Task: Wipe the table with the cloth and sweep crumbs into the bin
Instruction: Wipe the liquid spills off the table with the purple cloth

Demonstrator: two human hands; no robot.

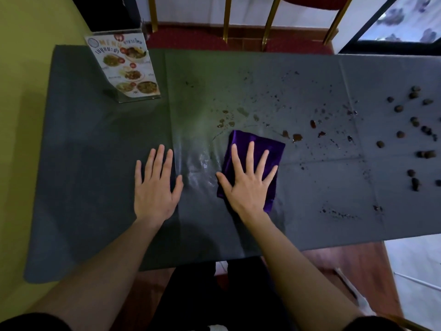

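I see left hand (pixel 155 187) flat on table (pixel 95 163), fingers spread, holding nothing | right hand (pixel 248 182) spread, pressing flat on purple cloth (pixel 269 145) at table centre | crumbs (pixel 415 130) scattered far right, brown spills (pixel 297 137) beside cloth | menu (pixel 126 68) upright, far left.

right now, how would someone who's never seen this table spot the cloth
Start at the grey table and look at its near middle, right of the shiny wet patch. The cloth lies flat there under the right hand, which presses on it with fingers spread. It is the only purple thing; the left hand rests on bare table.
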